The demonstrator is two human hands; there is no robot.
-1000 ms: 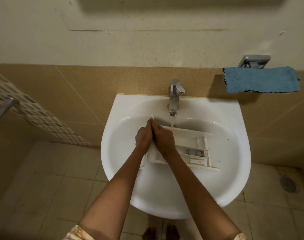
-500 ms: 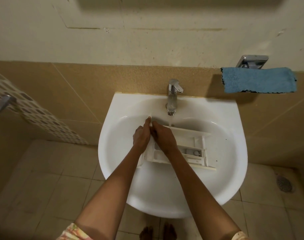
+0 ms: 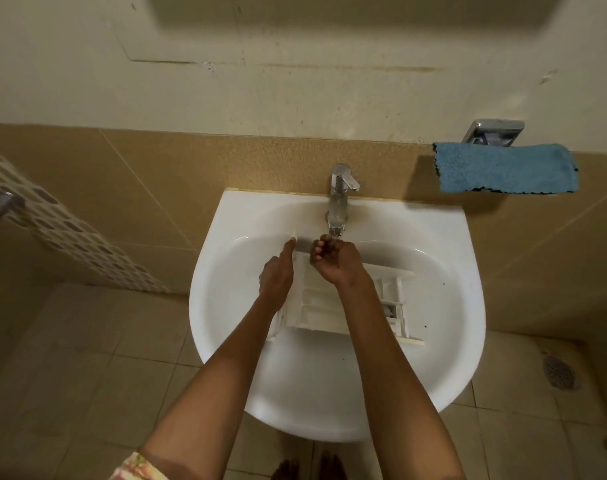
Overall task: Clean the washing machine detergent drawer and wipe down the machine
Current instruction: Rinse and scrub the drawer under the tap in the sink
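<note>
Detergent drawer [image 3: 315, 306], white, down in the bowl of the sink [image 3: 219, 223], lying crosswise from the bowl's left to its right, compartments facing up.

Left hand [image 3: 277, 275] at the left of the bowl, fingers straight and together, laid flat along the drawer's left end; thumb hidden.

Right hand [image 3: 336, 259] over the back of the bowl, wrist above the drawer, fingers curled in toward the palm, tips just under the mouth of the tap [image 3: 340, 195] on the sink's back rim. Cannot tell whether anything is pinched in those fingers.

Dark specks in the right of the bowl.

Blue cloth [image 3: 506, 168] draped on a chrome holder [image 3: 494, 131] on the wall, up and right of the sink. Floor drain [image 3: 558, 372] in the tiles right of the sink. Bare feet [image 3: 309, 469] below its front edge.
</note>
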